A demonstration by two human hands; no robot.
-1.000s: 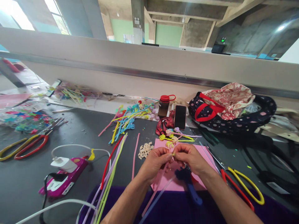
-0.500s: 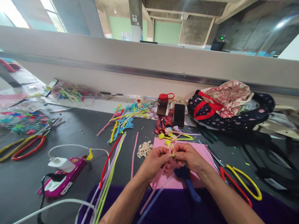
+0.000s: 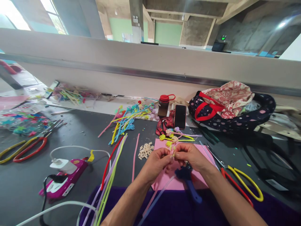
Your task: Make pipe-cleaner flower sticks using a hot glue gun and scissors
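Observation:
My left hand (image 3: 160, 161) and my right hand (image 3: 189, 155) meet over a pink sheet (image 3: 199, 180), with thumbs and fingertips pinched together. Between them is a small pink and yellow piece of pipe cleaner (image 3: 173, 150), partly covered by the fingers. A long pink pipe cleaner (image 3: 152, 199) trails below my left hand. Beneath my right hand lies a blue-handled tool (image 3: 191, 188), its head partly hidden. Just beyond the hands are several twisted pipe-cleaner flowers (image 3: 175, 137). Small pale wooden pieces (image 3: 145, 150) are heaped left of the sheet.
Loose pipe cleaners (image 3: 113, 172) lie at left near a purple power strip (image 3: 68, 180) and its cables. Scissors (image 3: 243, 180) rest at right, another pair (image 3: 30, 147) far left. Behind stand a phone (image 3: 180, 116), a red-lidded bottle (image 3: 164, 105) and a dotted bag (image 3: 209, 117).
Both hands stay pinched together in nearly the same place. The right hand's lower fingers have shifted slightly, and more of the blue-handled tool's head shows under them.

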